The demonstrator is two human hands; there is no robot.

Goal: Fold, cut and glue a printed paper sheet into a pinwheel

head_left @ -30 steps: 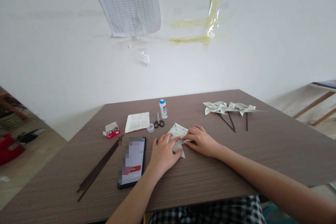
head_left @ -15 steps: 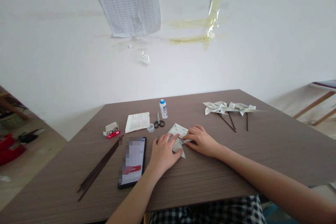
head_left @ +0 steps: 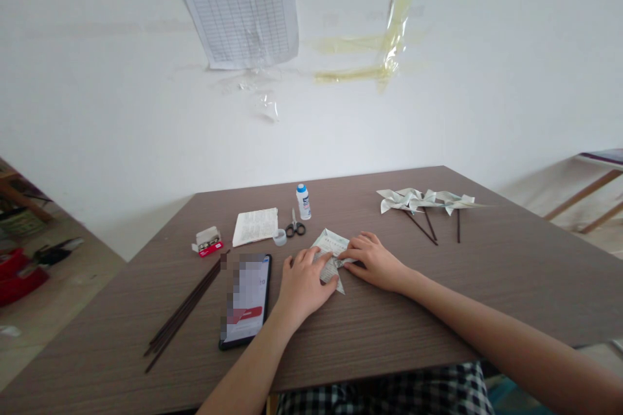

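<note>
A sheet of printed paper (head_left: 333,240), partly folded with pointed corners, lies on the table between both hands. My left hand (head_left: 302,285) rests on its left part, fingers spread and pressing it down. From the right, my right hand (head_left: 374,261) pinches a folded flap near the middle of the sheet between thumb and fingers. Parts of the paper are hidden under the fingers. Several paper pinwheels (head_left: 423,200) on dark sticks lie farther back on the right.
A phone (head_left: 248,305) lies left of my left hand, beside several dark sticks (head_left: 187,311). Behind are a small red-and-white box (head_left: 209,243), a stack of printed paper (head_left: 256,225), a tape roll (head_left: 280,237), scissors (head_left: 294,227) and a white bottle with blue cap (head_left: 304,202).
Both hands stay in nearly the same place. The paper between them has barely shifted.
</note>
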